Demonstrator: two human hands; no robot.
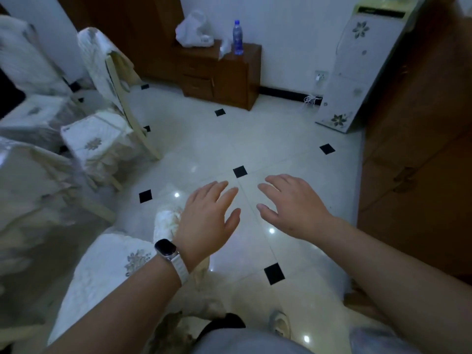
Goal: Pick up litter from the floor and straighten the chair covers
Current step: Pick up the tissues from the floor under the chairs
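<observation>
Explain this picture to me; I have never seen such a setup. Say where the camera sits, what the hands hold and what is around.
There is no machine: one camera worn on a person's head looks down at their own hands. The left hand, with a watch on its wrist, and the right hand are open above the tiled floor and hold nothing. At the left stand covered chairs. A water bottle and a white bag sit on a wooden cabinet.

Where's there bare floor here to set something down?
The widest bare tile floor runs from the drawer cabinet to the left hand and right hand, between the covered chairs and the wooden doors. The left is crowded with chairs; the cabinet top holds a bag and bottle.
</observation>
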